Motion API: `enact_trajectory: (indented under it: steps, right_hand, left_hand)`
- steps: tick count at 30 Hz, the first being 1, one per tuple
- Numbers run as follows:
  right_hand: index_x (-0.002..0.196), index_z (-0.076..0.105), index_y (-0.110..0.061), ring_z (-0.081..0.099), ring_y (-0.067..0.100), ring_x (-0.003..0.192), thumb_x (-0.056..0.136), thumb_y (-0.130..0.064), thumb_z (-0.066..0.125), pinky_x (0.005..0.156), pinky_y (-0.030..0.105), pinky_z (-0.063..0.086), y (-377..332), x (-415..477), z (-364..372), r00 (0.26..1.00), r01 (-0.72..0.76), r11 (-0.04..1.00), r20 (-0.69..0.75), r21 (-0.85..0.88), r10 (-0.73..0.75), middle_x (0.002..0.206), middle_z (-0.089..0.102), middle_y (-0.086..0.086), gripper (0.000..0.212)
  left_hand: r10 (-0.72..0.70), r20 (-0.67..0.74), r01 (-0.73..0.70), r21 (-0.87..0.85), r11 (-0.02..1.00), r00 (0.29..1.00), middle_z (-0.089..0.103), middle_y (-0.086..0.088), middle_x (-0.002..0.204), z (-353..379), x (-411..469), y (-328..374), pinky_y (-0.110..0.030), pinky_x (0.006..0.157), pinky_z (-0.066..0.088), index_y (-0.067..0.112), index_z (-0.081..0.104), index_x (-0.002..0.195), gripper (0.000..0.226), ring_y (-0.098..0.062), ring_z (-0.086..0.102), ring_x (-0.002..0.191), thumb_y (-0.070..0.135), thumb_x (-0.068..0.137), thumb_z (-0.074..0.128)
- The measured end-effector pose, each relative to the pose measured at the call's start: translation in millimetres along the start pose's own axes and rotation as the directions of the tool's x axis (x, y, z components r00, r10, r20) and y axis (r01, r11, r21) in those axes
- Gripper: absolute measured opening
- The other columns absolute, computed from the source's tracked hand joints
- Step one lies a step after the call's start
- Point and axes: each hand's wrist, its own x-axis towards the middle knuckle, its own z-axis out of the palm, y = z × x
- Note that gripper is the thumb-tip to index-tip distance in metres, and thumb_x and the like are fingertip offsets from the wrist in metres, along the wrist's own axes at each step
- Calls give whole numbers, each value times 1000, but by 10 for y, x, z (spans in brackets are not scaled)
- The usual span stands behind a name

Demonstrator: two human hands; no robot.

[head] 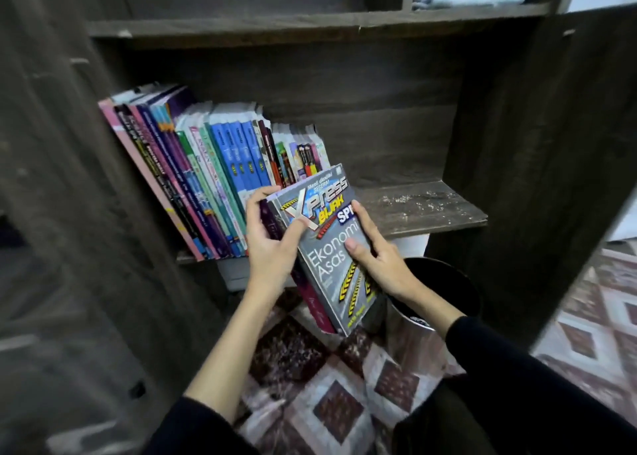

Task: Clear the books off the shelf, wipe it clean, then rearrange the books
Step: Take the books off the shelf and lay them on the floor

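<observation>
The left hand (272, 247) and right hand (379, 258) gripped two glossy books tilted before the shelf edge, thumbs on the grey book (324, 265), a maroon book (312, 299) under it. One row (206, 178), too tightly packed to count, leaned left on the dusty dark wooden shelf (424, 206).

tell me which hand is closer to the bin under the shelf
Right. The right hand grips the Xpress Bijak book by its right edge, beside the bin; the left hand holds the book's left side, farther off.
</observation>
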Motion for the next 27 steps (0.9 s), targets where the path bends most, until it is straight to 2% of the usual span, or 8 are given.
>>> enact_trajectory:
  steps: [2, 6, 9, 14, 19, 23, 25, 27]
  right_hand:
    - [120, 17, -80, 46, -21, 109, 84, -56, 50, 97, 7, 34, 55, -101, 209, 1000, -29, 999, 9, 32, 28, 110, 40, -58, 54]
    - [127, 19, -75, 49, -2, 120, 84, -60, 51, 105, 24, 37, 237, -205, 556, 994, -99, 993, 49, 62, 96, 128, 49, -31, 55]
    - [137, 20, -62, 51, -7, 111, 88, -54, 51, 94, 11, 38, 356, -214, 713, 986, -151, 988, 82, 41, 147, 120, 51, -29, 58]
    - [141, 26, -55, 54, -1, 112, 87, -58, 54, 98, 20, 41, 687, -141, 967, 968, -232, 973, 92, -13, 232, 121, 58, -19, 61]
    - [144, 34, -43, 52, -4, 109, 89, -49, 58, 92, 10, 36, 1035, -44, 1286, 944, -326, 944, 76, 48, 322, 117, 58, -18, 60]
    - [142, 38, -40, 54, -15, 96, 88, -43, 63, 76, -5, 34, 1384, 115, 1534, 899, -438, 887, 86, 144, 430, 116, 59, -19, 60]
    - [142, 38, -41, 56, -8, 104, 86, -44, 65, 83, 1, 37, 1568, 211, 1638, 879, -476, 860, 95, 186, 466, 119, 60, -18, 62]
    - [143, 36, -39, 55, 1, 115, 86, -43, 66, 94, 14, 38, 1768, 296, 1766, 858, -514, 827, 124, 228, 499, 127, 58, -16, 65]
  left_hand:
    - [-80, -6, 80, -9, 997, 997, 57, -1, 112, -168, -72, -118, -49, 100, 43, 41, 51, 100, 43, -21, 56, 106, 23, 66, 68]
    - [-289, -40, 287, -44, 957, 957, 61, 0, 99, -391, -236, -383, -49, 86, 49, 33, 50, 101, 41, -13, 60, 88, 7, 73, 65]
    - [-401, -80, 402, 2, 916, 913, 57, -7, 119, -468, -318, -615, -56, 92, 48, 42, 48, 103, 39, -24, 58, 107, 20, 75, 64]
    - [-558, -159, 565, 2, 825, 814, 58, -14, 115, -469, -367, -1083, -44, 78, 52, 36, 41, 116, 38, -30, 62, 94, 12, 90, 54]
    - [-664, -264, 703, 83, 707, 699, 61, 0, 98, -503, -340, -1607, -35, 70, 51, 40, 40, 124, 41, -24, 63, 83, 23, 89, 55]
    - [-740, -272, 786, 135, 604, 615, 64, -6, 106, -558, -229, -2101, -49, 86, 52, 51, 38, 123, 51, -31, 65, 91, 38, 78, 58]
    - [-761, -290, 814, 175, 554, 580, 61, -6, 113, -594, -177, -2465, -52, 90, 50, 56, 35, 123, 60, -31, 64, 96, 46, 68, 57]
    - [-781, -288, 832, 224, 507, 554, 57, -6, 122, -613, -131, -2721, -49, 90, 50, 46, 28, 137, 70, -31, 62, 101, 44, 74, 57]
